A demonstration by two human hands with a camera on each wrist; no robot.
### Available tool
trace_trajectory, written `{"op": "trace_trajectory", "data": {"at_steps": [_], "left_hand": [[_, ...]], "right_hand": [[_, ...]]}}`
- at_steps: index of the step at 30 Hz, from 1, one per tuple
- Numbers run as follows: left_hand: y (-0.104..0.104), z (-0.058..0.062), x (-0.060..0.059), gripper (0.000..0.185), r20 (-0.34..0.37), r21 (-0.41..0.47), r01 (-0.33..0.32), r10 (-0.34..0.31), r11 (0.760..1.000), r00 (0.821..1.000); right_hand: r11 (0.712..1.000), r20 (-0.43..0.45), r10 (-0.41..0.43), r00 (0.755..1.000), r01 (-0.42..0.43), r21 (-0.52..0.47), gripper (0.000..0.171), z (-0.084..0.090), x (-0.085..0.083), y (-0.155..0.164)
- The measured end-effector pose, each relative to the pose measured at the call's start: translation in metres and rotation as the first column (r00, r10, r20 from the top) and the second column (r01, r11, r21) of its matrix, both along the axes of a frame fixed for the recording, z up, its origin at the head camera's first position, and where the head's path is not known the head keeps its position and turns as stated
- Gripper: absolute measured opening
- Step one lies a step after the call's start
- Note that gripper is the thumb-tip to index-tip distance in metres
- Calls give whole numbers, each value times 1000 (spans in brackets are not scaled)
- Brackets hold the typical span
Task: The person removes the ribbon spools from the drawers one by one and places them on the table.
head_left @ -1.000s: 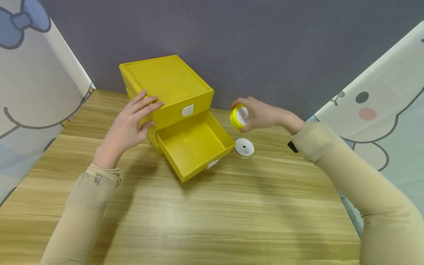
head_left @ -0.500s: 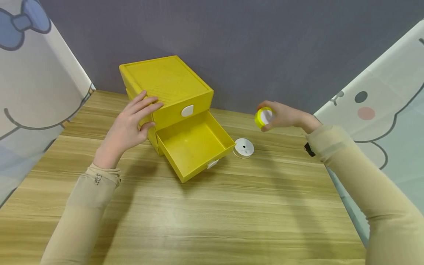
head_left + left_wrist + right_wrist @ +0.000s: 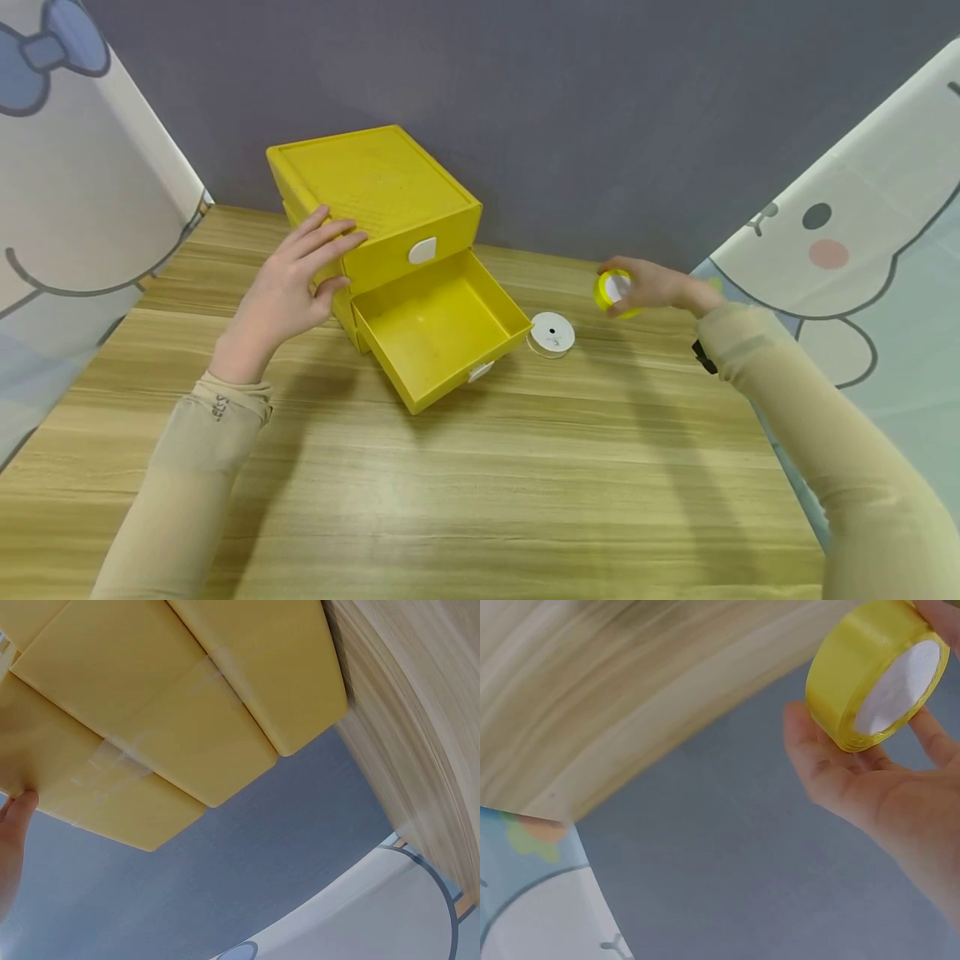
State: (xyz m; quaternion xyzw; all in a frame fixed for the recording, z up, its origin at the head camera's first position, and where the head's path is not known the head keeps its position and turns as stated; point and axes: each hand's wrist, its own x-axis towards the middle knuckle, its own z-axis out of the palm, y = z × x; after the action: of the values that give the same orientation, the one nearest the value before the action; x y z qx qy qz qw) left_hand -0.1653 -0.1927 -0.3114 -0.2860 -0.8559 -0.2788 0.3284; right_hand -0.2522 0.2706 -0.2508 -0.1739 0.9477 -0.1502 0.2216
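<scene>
My right hand (image 3: pixel 651 286) pinches a roll of yellow ribbon (image 3: pixel 855 667) by its rim, thumb on one side and fingers on the other, near the back right of the table. The roll has a white face. My left hand (image 3: pixel 288 287) rests with spread fingers on the left top edge of a yellow drawer cabinet (image 3: pixel 375 179). One lower drawer (image 3: pixel 442 333) is pulled out and holds nothing visible. A white spool (image 3: pixel 552 332) lies flat on the table beside that drawer's right corner. In the left wrist view, the cabinet's side (image 3: pixel 142 720) shows with taped seams.
The wooden table (image 3: pixel 525 483) reaches back to a dark grey wall panel (image 3: pixel 600 125). Printed cartoon sheets (image 3: pixel 840 250) stand at both sides. The upper drawer with its white handle (image 3: pixel 422 250) is closed above the pulled-out one.
My right hand has carried the yellow ribbon roll to the right, away from the drawer, and slightly nearer the table's surface. My left hand stays on the cabinet.
</scene>
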Motion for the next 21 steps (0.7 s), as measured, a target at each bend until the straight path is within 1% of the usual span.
{"op": "trace_trajectory", "data": {"at_steps": [6, 11, 16, 21], "left_hand": [[-1, 0, 0, 59, -1, 2, -8, 8, 1000, 1000], [-1, 0, 1, 58, 5, 3, -6, 6, 1000, 1000], [-1, -1, 1, 59, 5, 5, -3, 3, 1000, 1000], [-1, 0, 1, 59, 0, 2, -2, 2, 1000, 1000]], "right_hand": [[1000, 41, -21, 999, 21, -1, 73, -11, -1, 6], [1000, 52, -15, 999, 15, 1, 71, -23, 0, 14], [999, 33, -35, 999, 33, 41, 70, -33, 2, 20], [999, 37, -33, 999, 32, 29, 70, -43, 3, 25]]}}
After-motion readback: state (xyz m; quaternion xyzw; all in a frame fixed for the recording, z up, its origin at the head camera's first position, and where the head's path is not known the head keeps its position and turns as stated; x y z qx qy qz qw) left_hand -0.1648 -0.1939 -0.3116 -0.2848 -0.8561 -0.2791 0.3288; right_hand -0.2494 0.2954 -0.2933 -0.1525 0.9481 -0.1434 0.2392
